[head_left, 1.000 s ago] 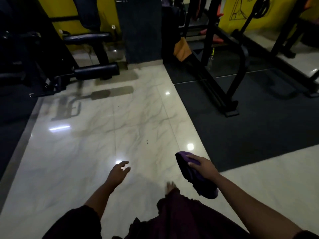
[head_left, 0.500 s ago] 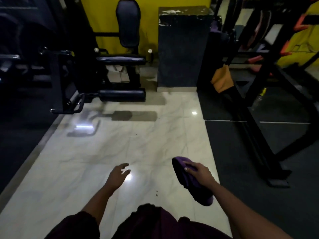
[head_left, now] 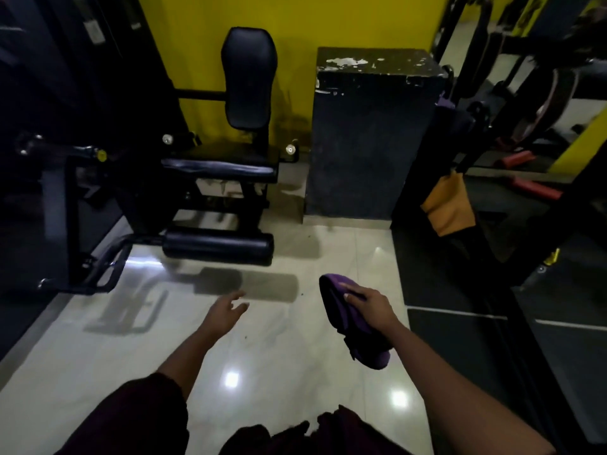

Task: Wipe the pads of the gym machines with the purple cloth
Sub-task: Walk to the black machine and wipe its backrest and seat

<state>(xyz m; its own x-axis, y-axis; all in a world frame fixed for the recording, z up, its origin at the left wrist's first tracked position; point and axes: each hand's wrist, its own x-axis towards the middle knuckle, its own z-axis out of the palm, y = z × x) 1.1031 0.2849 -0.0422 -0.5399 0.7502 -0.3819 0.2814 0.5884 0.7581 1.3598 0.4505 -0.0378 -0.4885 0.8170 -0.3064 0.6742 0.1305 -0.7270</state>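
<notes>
The person wears a dark maroon sleeve (head_left: 138,418) (garment (head_left: 328,435) matches).

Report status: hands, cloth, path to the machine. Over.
Right hand grips purple cloth, held in the air. Left hand open, holds nothing. Roller pad, seat pad, back pad ahead, not yet touched. Only tile floor between.

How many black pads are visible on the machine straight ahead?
3: the upright back pad against the yellow wall, the seat pad below it, and the roller pad just above the floor. More may hide in the dark at left.
</notes>
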